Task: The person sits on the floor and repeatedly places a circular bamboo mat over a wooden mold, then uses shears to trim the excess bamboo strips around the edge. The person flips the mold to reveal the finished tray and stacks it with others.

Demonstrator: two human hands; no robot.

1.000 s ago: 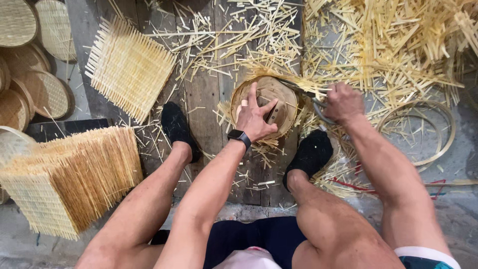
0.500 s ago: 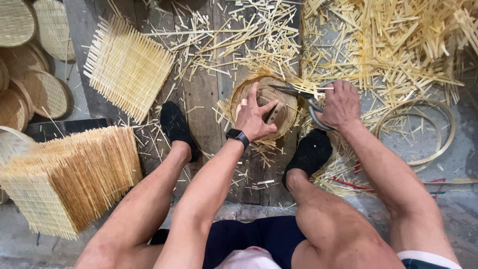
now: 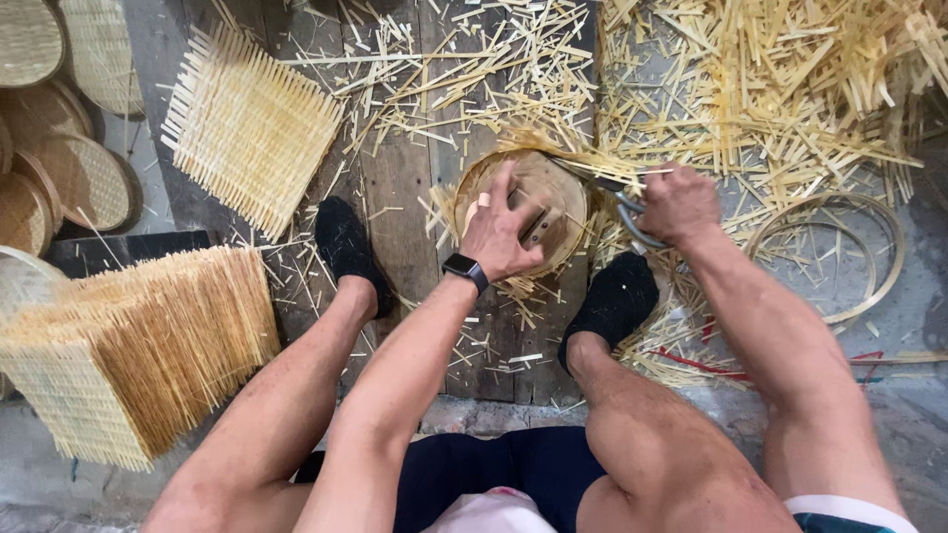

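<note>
We look down on a workshop floor of weathered grey wooden planks set in rough concrete, littered with pale bamboo offcuts. Square woven mats lie at upper left, a stack of them at lower left, round woven trays along the left edge, under soft, even daylight

Black wristwatch, black socks, dark blue shorts, bare arms
</note>
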